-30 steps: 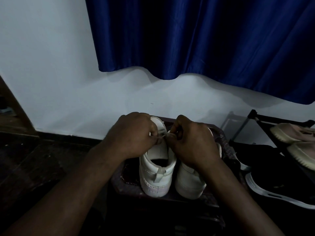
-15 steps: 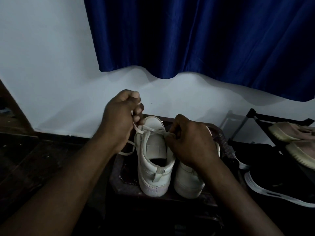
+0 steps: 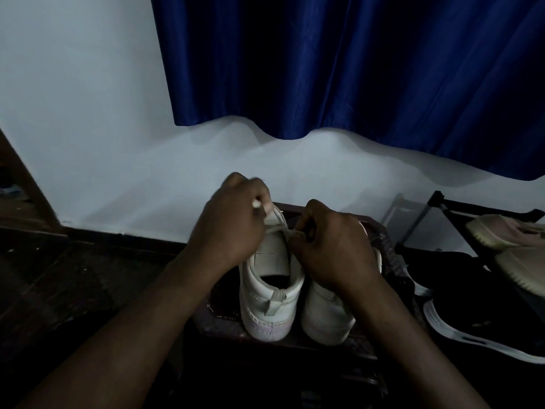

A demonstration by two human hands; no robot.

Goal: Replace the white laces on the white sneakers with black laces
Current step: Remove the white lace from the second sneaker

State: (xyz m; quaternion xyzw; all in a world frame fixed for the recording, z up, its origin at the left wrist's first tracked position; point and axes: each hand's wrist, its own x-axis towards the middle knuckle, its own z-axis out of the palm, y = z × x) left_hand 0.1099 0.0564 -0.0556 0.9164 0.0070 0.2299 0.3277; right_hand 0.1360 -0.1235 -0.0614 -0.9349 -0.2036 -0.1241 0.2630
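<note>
**White sneakers (image 3: pixel 269 302) on the table, both hands gripping one white lace**

The pair stands heels toward the camera on a small dark table (image 3: pixel 386 246) whose top has a woven, embossed pattern. The sneakers are smooth, leather-like and rounded at the heel. The one on the left of the view has a pull tab at the back and a stitched, faintly pink-tinted sole edge.

The left hand (image 3: pixel 233 222) sits over that sneaker's tongue. Its fingers (image 3: pixel 259 190) are curled tight into a fist that pinches the white lace (image 3: pixel 278 228), and the lace's stiff tip (image 3: pixel 256 204) pokes out beside the thumb. The right hand (image 3: pixel 333 249) covers the front of the other sneaker. Its fingers (image 3: pixel 298 240) are curled too, nipping the same lace where it crosses the tongue. The flat lace runs taut between the two grips.

Half a second ago the left hand was higher and further left, with a slack loop of lace hanging beside the shoe. It has since come down close to the tongue, and that loop is no longer visible. The right hand has barely moved.

To the right is a black-framed shoe rack (image 3: pixel 442 202) holding beige shoes (image 3: pixel 501 231), with a black shoe with a white sole (image 3: pixel 472 332) below. Beyond are a pale wall (image 3: pixel 88 113) and a glossy, pleated blue curtain (image 3: pixel 354 69).
</note>
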